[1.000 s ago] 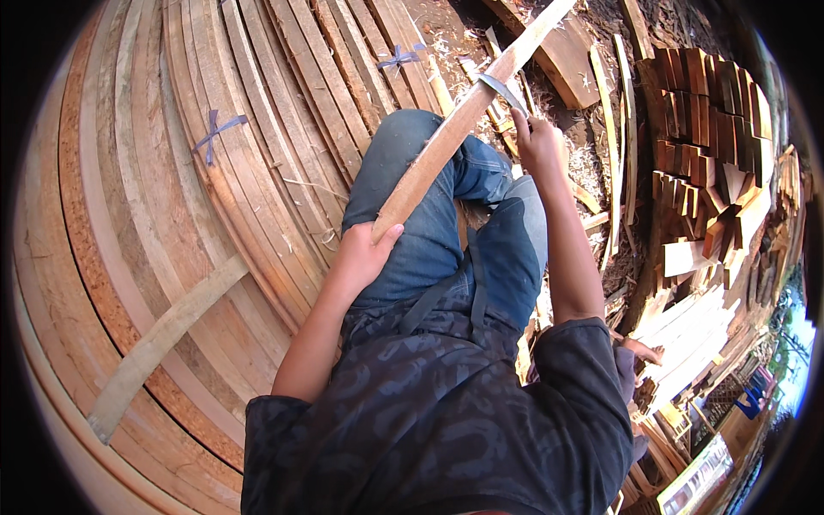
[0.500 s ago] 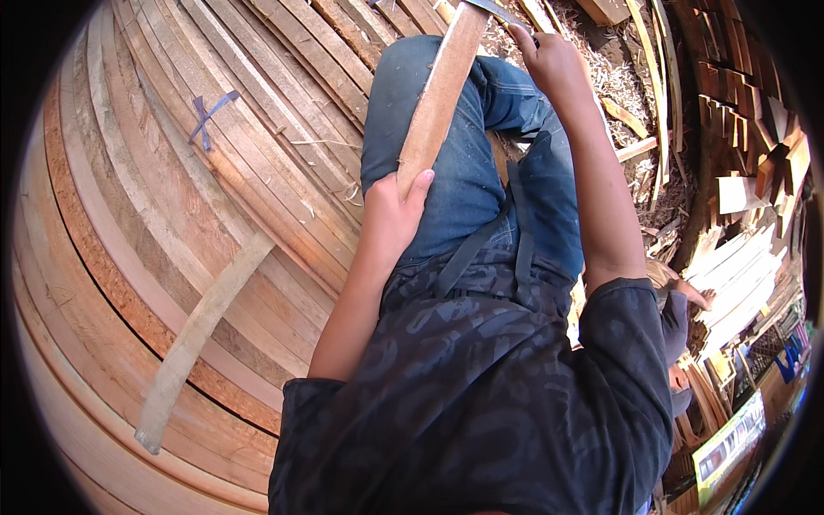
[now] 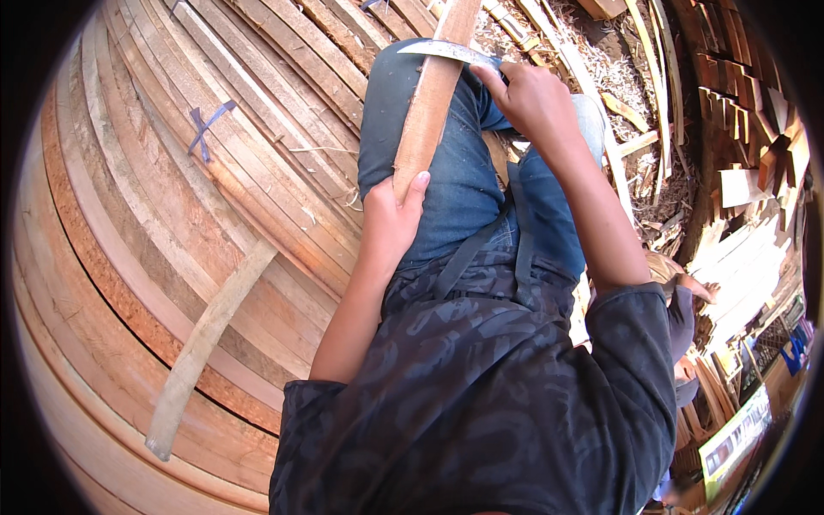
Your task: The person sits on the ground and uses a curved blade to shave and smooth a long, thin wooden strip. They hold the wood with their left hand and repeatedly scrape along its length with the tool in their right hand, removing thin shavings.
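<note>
A flat strip of wood point(image 3: 426, 112) slants up and away from me across my thigh in blue jeans. My left hand point(image 3: 393, 215) is wrapped round its near end, thumb along the side. In my closed right hand point(image 3: 538, 99) is a knife with a slightly curved metal blade point(image 3: 446, 51). The blade lies across the upper part of the strip, its tip sticking out past the left edge. The knife's handle is mostly hidden by my fingers.
Long boards point(image 3: 154, 215) are laid side by side on the left, with a blue strap point(image 3: 204, 129) and a loose curved wood piece point(image 3: 210, 339) on them. Wood shavings point(image 3: 620, 69) cover the ground ahead. Stacked wood blocks point(image 3: 742, 129) and another person's arm point(image 3: 693, 287) are at right.
My right hand has drawn the knife down along the wood strip towards me, from near the top edge of the picture. The left hand has barely moved.
</note>
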The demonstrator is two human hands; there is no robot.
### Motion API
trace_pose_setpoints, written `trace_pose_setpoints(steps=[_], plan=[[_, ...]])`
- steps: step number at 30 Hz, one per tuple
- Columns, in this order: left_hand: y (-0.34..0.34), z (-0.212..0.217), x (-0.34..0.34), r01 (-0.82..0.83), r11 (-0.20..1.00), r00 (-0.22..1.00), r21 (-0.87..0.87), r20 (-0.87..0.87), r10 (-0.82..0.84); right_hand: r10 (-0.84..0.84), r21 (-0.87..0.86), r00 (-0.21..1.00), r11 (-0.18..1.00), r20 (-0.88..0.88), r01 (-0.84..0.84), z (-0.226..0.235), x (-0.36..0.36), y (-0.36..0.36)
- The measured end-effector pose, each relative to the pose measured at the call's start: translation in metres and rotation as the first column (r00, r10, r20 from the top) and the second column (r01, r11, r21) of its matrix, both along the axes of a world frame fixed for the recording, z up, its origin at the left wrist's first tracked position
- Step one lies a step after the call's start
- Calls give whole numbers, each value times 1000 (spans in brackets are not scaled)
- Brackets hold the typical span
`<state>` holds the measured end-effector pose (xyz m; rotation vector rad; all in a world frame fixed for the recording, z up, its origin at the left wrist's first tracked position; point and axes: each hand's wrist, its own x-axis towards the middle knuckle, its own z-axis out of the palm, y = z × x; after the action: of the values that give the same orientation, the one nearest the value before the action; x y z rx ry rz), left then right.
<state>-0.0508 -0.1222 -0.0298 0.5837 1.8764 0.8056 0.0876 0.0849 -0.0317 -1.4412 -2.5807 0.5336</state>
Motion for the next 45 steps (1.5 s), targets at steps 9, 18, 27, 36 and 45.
trace_pose_setpoints(steps=[9, 18, 27, 36, 45], plan=[[7, 8, 5, -14, 1000, 999, -28, 32, 15, 25, 48, 999, 998, 41, -27, -45, -9, 67], [9, 21, 6, -74, 994, 982, -75, 171, 86, -226, -4, 942, 972, 249, 234, -18, -23, 138], [6, 16, -2, -74, 988, 979, -136, 179, 98, 35, -34, 999, 999, -23, -35, -20, -10, 69], [10, 13, -2, -69, 996, 987, -62, 142, 77, 21, -76, 977, 997, 213, -5, -19, -25, 128], [-3, 2, -4, -17, 999, 1000, -31, -7, 17, -370, 40, 920, 929, 126, 368, -55, 3, 183]])
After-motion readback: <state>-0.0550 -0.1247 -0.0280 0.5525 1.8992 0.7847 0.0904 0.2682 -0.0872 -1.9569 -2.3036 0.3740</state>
